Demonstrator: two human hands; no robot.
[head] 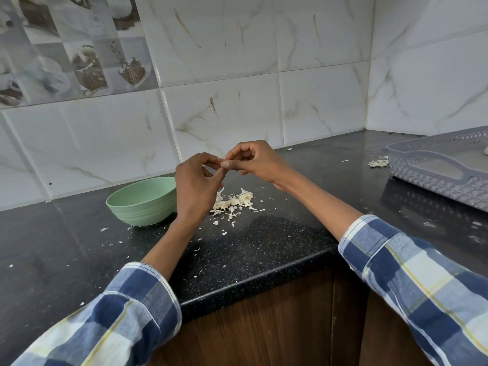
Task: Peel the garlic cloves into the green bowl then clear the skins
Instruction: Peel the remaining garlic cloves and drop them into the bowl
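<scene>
My left hand (196, 182) and my right hand (254, 161) meet above the black counter, and together their fingertips pinch a small garlic clove (221, 161) with flaky skin on it. Most of the clove is hidden by the fingers. The green bowl (142, 200) stands on the counter just left of my left hand; its inside is not visible from here. Below the hands lies a pile of garlic skins (233, 202) with pale pieces among them.
A grey perforated plastic tray (438, 167) sits at the right, with a few more skins (379, 163) beside it. Small skin flakes are scattered over the black counter (264, 247). The tiled wall rises behind, and the counter's front edge runs across the foreground.
</scene>
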